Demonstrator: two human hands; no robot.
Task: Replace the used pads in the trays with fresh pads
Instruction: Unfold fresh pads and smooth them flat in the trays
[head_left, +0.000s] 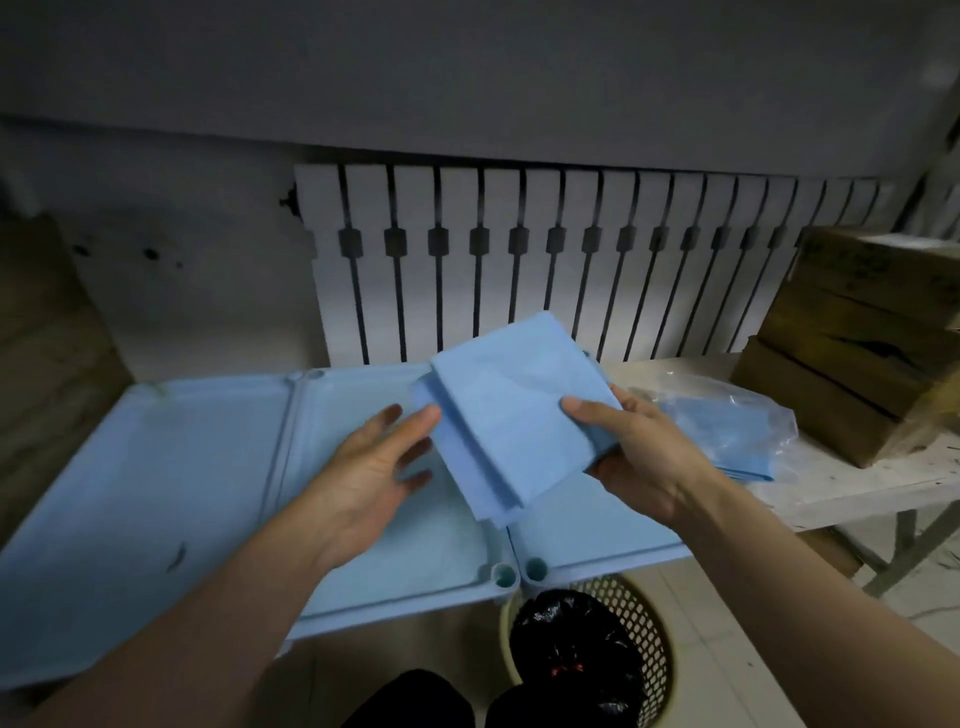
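A folded blue pad (511, 410) hangs in the air above the light-blue trays. My right hand (631, 457) grips its right edge, thumb on top and fingers beneath. My left hand (379, 467) is spread open, palm up, with its fingertips touching the pad's left edge. Three trays lie side by side: the left tray (130, 493), the middle tray (415, 577) and the right tray (587, 535), which the pad and my right hand partly hide. The left and middle trays show bare bottoms. A clear plastic bag with more blue pads (727, 431) lies to the right on the white table.
A woven waste basket with a black liner (592, 654) stands on the floor below the trays' front edge. Stacked cardboard boxes (862, 338) sit at the right on the white table (857, 488). A white radiator (571, 260) runs along the wall behind.
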